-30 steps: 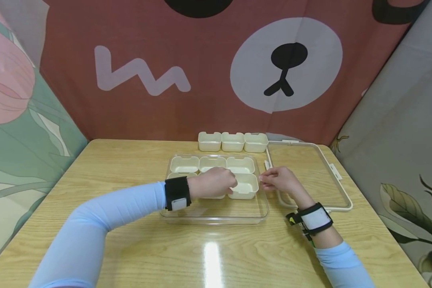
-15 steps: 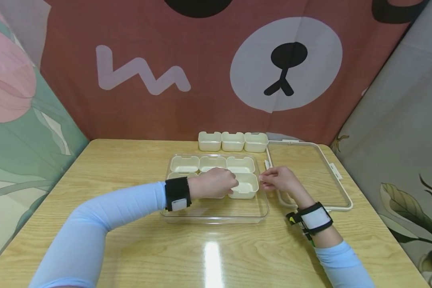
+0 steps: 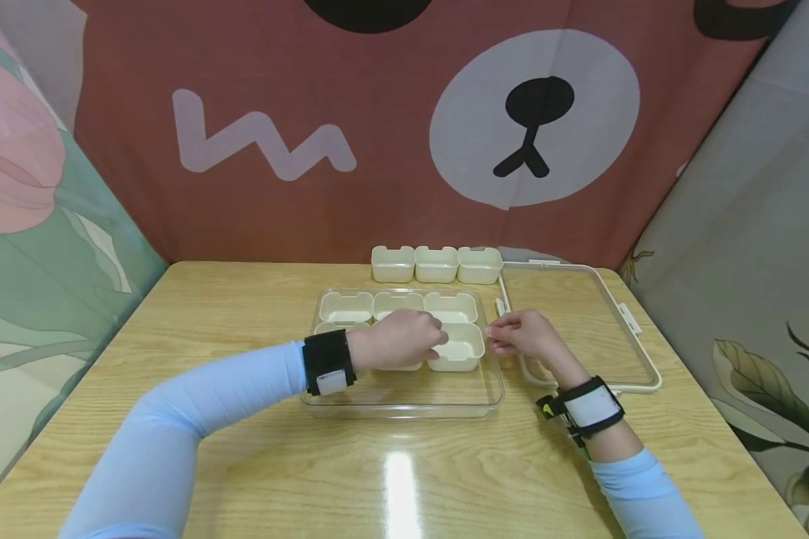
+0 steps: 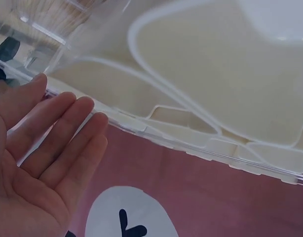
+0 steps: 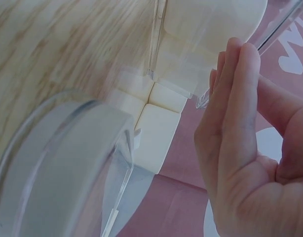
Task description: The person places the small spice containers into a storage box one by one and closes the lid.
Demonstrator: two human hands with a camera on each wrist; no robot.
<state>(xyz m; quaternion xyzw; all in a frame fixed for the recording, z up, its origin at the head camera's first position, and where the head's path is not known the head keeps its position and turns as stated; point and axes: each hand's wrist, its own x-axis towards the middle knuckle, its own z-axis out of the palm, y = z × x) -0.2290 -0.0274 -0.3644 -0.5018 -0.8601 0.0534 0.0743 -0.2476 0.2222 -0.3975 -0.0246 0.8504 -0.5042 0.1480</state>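
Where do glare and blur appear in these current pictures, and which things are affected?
Head view: bright vertical glare on the wooden table, the rest fairly sharp; left wrist view: dim, with the rim of the nearest cream container rather soft; right wrist view: hazy, the wood grain smeared, the lid frame near the lens blurred.

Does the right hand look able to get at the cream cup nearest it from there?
Likely yes: the right hand is close beside the cream cup, whose top looks open; only the clear tray's rim seems between them.
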